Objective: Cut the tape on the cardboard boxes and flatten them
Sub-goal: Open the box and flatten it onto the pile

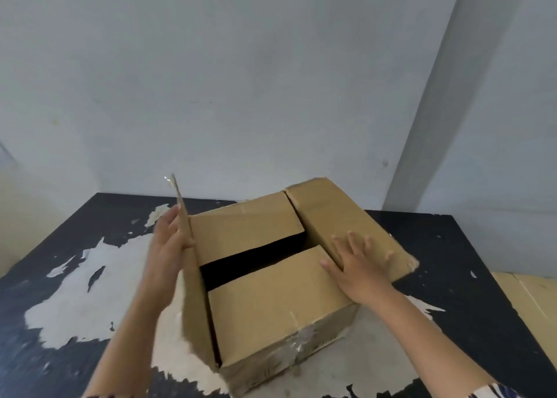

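Note:
A brown cardboard box [271, 304] stands on the table with its top open. Its two inner flaps lie nearly flat with a dark gap between them. My left hand [170, 241] grips the left outer flap [184, 216], which stands upright with a shred of clear tape at its tip. My right hand [358, 262] lies with fingers spread on the right outer flap [340, 216], which is folded outward and down. Clear tape [301, 342] still clings to the box's near right side.
The table [60, 292] is black with large patches of peeled, pale surface. A flat piece of cardboard [533, 295] lies off the table's right edge. A grey wall stands close behind the table.

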Motion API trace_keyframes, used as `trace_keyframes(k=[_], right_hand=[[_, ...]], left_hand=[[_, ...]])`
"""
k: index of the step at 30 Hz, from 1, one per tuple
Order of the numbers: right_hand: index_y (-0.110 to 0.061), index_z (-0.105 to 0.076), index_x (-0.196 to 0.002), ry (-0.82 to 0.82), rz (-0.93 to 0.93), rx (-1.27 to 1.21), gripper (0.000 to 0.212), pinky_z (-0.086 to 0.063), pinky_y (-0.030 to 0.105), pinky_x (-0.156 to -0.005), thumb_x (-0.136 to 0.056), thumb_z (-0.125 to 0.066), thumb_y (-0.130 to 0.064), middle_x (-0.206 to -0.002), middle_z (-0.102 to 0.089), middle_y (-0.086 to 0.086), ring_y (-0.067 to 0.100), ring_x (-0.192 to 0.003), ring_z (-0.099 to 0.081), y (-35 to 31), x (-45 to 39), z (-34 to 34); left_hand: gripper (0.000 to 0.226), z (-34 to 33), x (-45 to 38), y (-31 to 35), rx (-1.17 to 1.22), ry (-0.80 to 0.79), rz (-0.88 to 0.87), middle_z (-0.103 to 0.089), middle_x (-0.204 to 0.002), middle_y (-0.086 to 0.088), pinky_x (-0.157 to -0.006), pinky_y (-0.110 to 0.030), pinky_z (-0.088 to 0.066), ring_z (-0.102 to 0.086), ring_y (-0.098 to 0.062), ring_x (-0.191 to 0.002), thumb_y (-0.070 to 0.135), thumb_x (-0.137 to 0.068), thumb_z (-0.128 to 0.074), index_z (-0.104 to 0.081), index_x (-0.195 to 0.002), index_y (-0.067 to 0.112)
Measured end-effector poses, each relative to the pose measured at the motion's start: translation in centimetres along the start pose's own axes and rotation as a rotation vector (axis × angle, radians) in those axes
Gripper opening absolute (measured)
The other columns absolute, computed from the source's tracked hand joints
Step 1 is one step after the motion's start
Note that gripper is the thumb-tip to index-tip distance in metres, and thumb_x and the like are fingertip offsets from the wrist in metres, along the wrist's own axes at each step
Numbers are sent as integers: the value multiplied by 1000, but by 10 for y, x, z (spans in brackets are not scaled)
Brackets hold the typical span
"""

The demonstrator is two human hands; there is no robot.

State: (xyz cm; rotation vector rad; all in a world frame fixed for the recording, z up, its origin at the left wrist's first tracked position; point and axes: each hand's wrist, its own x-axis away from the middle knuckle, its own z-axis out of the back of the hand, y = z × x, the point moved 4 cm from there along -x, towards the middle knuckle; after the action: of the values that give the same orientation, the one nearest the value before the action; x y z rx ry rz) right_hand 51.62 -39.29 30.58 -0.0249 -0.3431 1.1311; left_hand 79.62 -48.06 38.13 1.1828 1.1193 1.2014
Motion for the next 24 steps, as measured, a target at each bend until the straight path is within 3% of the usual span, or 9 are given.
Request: trace_keyframes(k=[6, 9, 11, 12, 13, 15, 17, 21, 24], right_hand=[[-39, 9, -145, 33, -135, -108, 69, -5, 61, -111, -89, -19, -67, -157, 12, 1, 32, -144, 4, -20, 1, -23], [-35, 9, -146, 84, -201, -24, 73, -8, 59, -112, -87, -17, -70, -157, 10, 3, 32, -144, 2, -26, 1, -24], [-27, 11, -147, 119, -228, 66, 77, -2, 58, -112, -88, -18, -68, -155, 19, 3, 31, -143, 10, -38, 1, -25], [-25, 12, -147, 136, -197, 104, 76, 3, 58, -111, -91, -19, -64, -154, 23, 2, 30, -142, 16, -47, 1, -27], [-25, 11, -148, 147, -133, 127, 72, 8, 59, -110, -93, -20, -58, -154, 25, 0, 28, -141, 21, -58, -1, -30], [-29, 3, -149, 142, 13, 117, 62, 14, 60, -108, -96, -19, -51, -156, 15, -6, 23, -141, 22, -79, -7, -36], [-31, -8, -148, 103, 64, 86, 57, 18, 60, -106, -95, -15, -52, -157, -6, -10, 20, -143, 16, -93, -13, -40], [-25, -39, -138, 182, 59, -1, 57, 9, 57, -109, -95, -15, -53, -135, -48, -6, 17, -138, -25, -103, -20, -37], [-16, -65, -87, 639, 220, -173, 67, -25, 39, -97, -92, -17, -62, -84, -58, -6, 18, -89, -54, -102, -2, -4]], left_hand=[[54, 85, -20, -25, 31, -57, 200, -66, -90, 1, -53, -27, -54, -61, -16, -67, -10, -87, -38, -54, -120, 30], [46, 106, -39, -62, -315, -139, 277, -63, -108, -14, -79, -44, -52, -61, -36, -92, 0, -82, -53, -51, -125, 15], [74, 99, -48, -91, -830, -210, 323, -19, -152, -16, -99, -45, -38, -37, -40, -129, 17, -82, -65, -27, -145, 19], [82, 87, -49, -99, -1015, -257, 261, 9, -157, -12, -105, -47, -28, -17, -38, -140, 23, -87, -62, -11, -150, 26], [74, 72, -50, -100, -1082, -303, 143, 17, -156, -7, -109, -50, -20, -4, -32, -144, 25, -92, -54, -7, -149, 31], [43, 46, -53, -92, -917, -273, -32, -16, -155, -2, -109, -51, -18, -18, -25, -142, 24, -97, -39, -33, -140, 26], [25, 36, -64, -80, -841, -164, -60, -44, -130, -1, -102, -46, -27, -40, -26, -125, 35, -92, -43, -46, -114, 22], [93, 4, -98, -67, -1432, -391, -220, -10, -152, -6, -106, -61, -17, -12, -28, -141, 60, -73, -64, -14, -144, 25], [108, -14, -123, -65, -1694, -588, -235, 12, -156, -10, -104, -69, -7, 14, -37, -142, 57, -72, -68, 3, -148, 29]])
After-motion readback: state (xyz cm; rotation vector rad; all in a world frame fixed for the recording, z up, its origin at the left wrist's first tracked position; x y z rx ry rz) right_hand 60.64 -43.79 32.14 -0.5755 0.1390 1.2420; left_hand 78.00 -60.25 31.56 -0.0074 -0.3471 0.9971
